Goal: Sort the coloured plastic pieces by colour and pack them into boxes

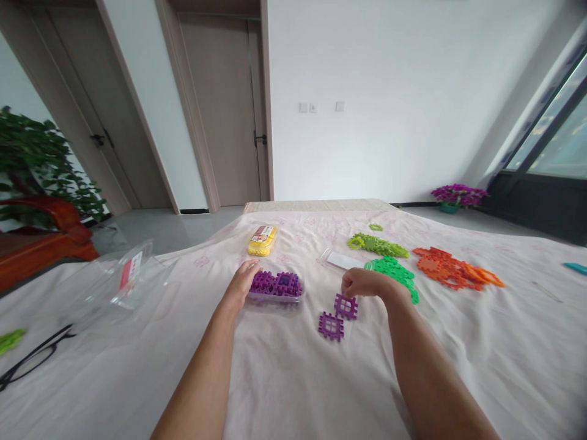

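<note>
My left hand [242, 282] rests against the left end of a clear plastic box [275, 297] filled with purple interlocking square pieces [276, 283]. My right hand [359, 282] is curled just above a loose purple square piece [345, 306] on the pale sheet, fingertips touching or nearly touching it. A second loose purple piece [331, 326] lies just in front and to the left of it. Whether the right hand grips the piece is unclear.
A yellow-filled box [262, 239] lies beyond the purple one. Green pieces [389, 264], lime pieces [378, 244] and orange pieces [452, 269] spread at the right, by a clear lid [340, 260]. A clear bag [117, 284] and black glasses [32, 360] lie left.
</note>
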`<state>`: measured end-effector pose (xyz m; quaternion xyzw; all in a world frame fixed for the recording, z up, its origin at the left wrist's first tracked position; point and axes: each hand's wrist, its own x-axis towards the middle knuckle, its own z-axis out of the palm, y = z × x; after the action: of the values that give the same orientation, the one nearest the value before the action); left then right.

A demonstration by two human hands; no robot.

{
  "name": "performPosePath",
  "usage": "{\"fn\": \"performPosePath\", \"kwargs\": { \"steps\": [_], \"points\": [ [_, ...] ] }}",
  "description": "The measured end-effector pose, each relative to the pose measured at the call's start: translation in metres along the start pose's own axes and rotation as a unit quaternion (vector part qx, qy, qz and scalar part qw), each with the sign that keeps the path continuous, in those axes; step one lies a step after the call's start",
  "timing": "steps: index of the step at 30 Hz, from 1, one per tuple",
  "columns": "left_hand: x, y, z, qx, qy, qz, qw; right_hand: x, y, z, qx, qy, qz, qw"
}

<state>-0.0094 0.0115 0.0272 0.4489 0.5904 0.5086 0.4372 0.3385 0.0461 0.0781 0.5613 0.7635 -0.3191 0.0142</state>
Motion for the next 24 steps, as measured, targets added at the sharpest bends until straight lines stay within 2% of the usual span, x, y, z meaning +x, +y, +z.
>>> {"fn": "performPosePath", "kwargs": {
  "steps": [3, 6, 9, 11, 14, 18, 22, 24],
  "points": [
    [-0.005, 0.004, -0.001, 0.007, -0.024, -0.005, 1.0, -0.002, 0.003, -0.005, 0.024, 0.037, -0.02, 0.999],
    [-0.008, 0.008, -0.001, 0.015, -0.041, -0.008, 0.999, -0.002, -0.001, -0.009, 0.055, 0.129, -0.035, 0.99],
    [-0.009, 0.01, -0.001, 0.033, -0.042, -0.009, 0.999, 0.002, -0.017, -0.008, 0.137, 0.246, -0.059, 0.958],
    [-0.009, 0.01, -0.001, 0.041, -0.043, -0.007, 0.998, 0.005, -0.035, -0.002, 0.213, 0.285, -0.081, 0.931],
    [-0.008, 0.008, -0.001, 0.042, -0.039, -0.008, 0.998, 0.009, -0.067, 0.012, 0.313, 0.283, -0.107, 0.9],
    [-0.004, 0.004, -0.002, 0.044, -0.026, 0.005, 0.999, 0.015, -0.104, 0.038, 0.389, 0.24, -0.125, 0.881],
    [-0.001, 0.0, -0.004, 0.058, -0.014, 0.017, 0.998, 0.023, -0.118, 0.054, 0.399, 0.164, -0.133, 0.892],
    [0.0, 0.0, -0.004, 0.066, -0.013, 0.023, 0.997, 0.024, -0.115, 0.054, 0.357, 0.177, -0.127, 0.908]
  ]
}}
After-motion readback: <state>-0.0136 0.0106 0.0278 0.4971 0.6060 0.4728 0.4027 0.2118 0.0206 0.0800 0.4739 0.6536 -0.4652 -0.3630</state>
